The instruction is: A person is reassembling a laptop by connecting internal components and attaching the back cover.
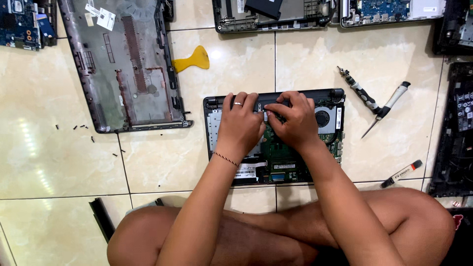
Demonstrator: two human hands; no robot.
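An opened laptop base lies on the tiled floor in front of my crossed legs, its green circuit board and round cooling fan exposed. My left hand, with a ring and a thread bracelet, rests on the upper left of the board, fingers pressing near the hinge edge. My right hand sits beside it with fingertips pinching a small part near the top middle of the board. What the fingers grip is hidden.
A removed grey bottom cover lies upper left, a yellow pry tool beside it. Two screwdrivers and a small black tool lie to the right. Loose screws dot the left tiles. Other laptop parts line the far and right edges.
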